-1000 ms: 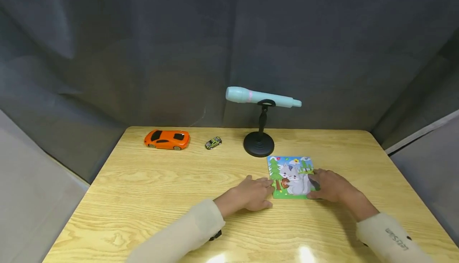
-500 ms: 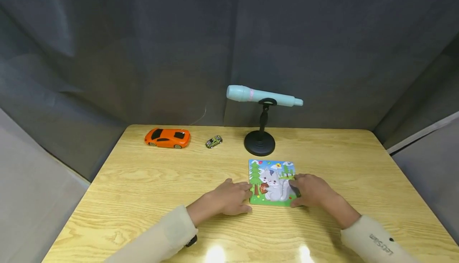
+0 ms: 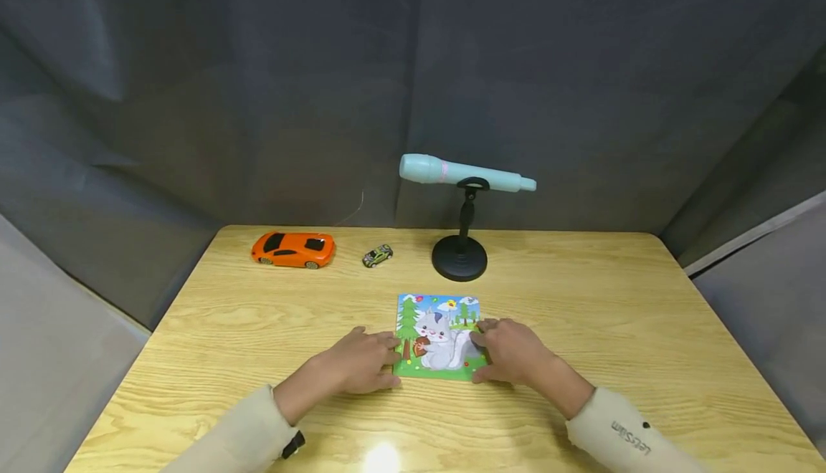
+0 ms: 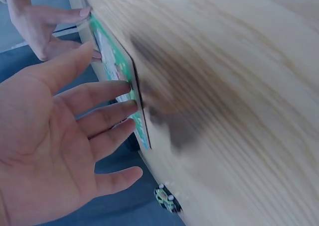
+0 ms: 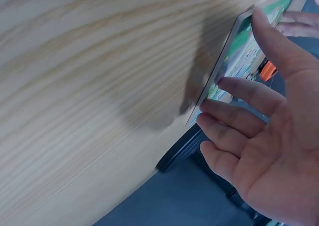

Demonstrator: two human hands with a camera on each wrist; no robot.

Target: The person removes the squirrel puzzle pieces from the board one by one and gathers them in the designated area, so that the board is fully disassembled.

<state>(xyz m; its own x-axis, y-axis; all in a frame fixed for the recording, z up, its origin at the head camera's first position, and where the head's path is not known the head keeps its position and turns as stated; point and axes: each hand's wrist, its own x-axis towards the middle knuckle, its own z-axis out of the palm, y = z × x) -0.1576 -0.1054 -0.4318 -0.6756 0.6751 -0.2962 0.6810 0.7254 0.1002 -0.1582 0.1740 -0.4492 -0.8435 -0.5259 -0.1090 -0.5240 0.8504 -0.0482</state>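
Note:
A flat square picture board (image 3: 439,337) with a grey squirrel holding an acorn lies on the wooden table (image 3: 619,301), near the middle. At its left edge my left hand (image 3: 355,362) touches it with extended fingertips; the left wrist view has those fingers (image 4: 114,109) spread and fairly straight against the edge. On the opposite side my right hand (image 3: 516,351) rests its fingertips on the right edge. The right wrist view shows that thumb (image 5: 276,42) over a corner of the board and the other fingers (image 5: 224,119) slightly bent along the edge.
Behind the board stands a light-blue microphone (image 3: 477,175) on a black round-based stand (image 3: 459,258). Toward the back left are an orange toy car (image 3: 293,250) and a small green toy car (image 3: 377,255). A dark cloth (image 3: 310,100) hangs along the table's back edge.
The board has slid left and slightly toward the person, with both hands staying at its sides. The toy cars and microphone stand keep their places on the table.

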